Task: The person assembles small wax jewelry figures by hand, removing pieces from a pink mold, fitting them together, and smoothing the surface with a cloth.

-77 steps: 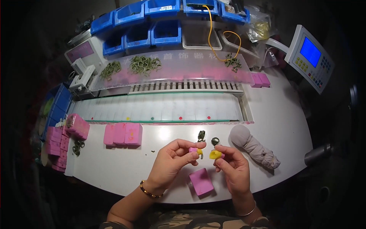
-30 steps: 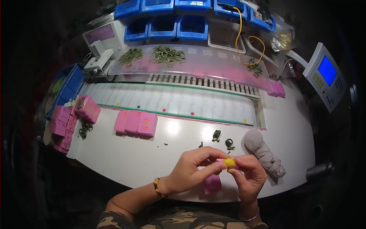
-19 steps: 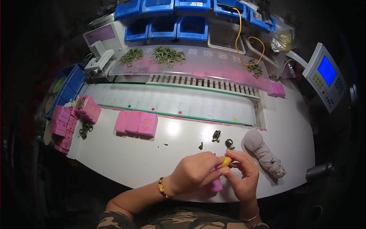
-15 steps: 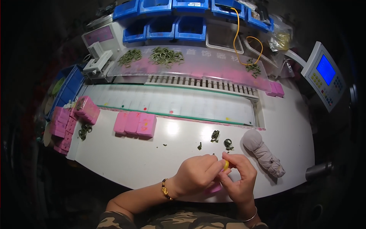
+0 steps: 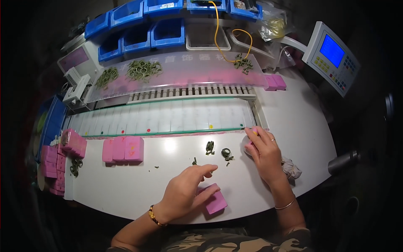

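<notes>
Right hand grips a small yellow-pink piece near the grey bundle; we judge it light, soft, best edge-held. Left hand loose, apparently empty, by the pink block.

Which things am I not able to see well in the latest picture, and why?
In the head view:
Yellow piece: mostly behind the right hand.
Grey cloth bundle: largely behind that hand and wrist.
Near pink block: partly behind the left hand.
Labelled blue bin: top cut off by upper edge.
</notes>
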{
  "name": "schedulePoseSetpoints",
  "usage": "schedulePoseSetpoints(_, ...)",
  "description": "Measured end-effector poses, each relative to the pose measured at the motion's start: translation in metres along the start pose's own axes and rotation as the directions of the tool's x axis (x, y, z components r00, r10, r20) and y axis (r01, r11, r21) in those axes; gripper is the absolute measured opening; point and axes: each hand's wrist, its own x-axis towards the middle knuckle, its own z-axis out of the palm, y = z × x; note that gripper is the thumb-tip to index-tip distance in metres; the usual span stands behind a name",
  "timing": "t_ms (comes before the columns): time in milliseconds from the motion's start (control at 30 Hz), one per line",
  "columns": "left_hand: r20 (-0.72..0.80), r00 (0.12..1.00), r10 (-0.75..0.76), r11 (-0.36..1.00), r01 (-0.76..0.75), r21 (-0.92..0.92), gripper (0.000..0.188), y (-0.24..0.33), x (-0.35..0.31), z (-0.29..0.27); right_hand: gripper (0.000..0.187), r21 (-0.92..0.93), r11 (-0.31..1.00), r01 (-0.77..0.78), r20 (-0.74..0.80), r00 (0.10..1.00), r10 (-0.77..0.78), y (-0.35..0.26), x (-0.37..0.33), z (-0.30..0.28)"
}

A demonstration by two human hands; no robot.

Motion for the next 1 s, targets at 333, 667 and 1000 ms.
schedulePoseSetpoints(333, 0.049, 0.997, -0.062, 0.998, 0.064, -0.029, 0.049, -0.007, -0.010, -0.015, 0.038, 0.324, 0.939, -0.117, 0.004, 0.993, 0.122, 0.007, -0.013, -0.015)
schedulePoseSetpoints(667, 0.043, 0.995, -0.086, 0.996, 0.087, -0.015, 0.045, -0.011, -0.013, -0.019, 0.045, 0.195, 0.980, -0.036, -0.118, 0.991, 0.060, -0.016, 0.003, -0.039)
schedulePoseSetpoints(1000, 0.104, 0.986, -0.128, 0.976, 0.144, -0.163, 0.034, -0.008, -0.015, -0.025, 0.039, 0.346, 0.926, -0.152, 0.119, 0.986, 0.118, 0.002, -0.006, -0.016)
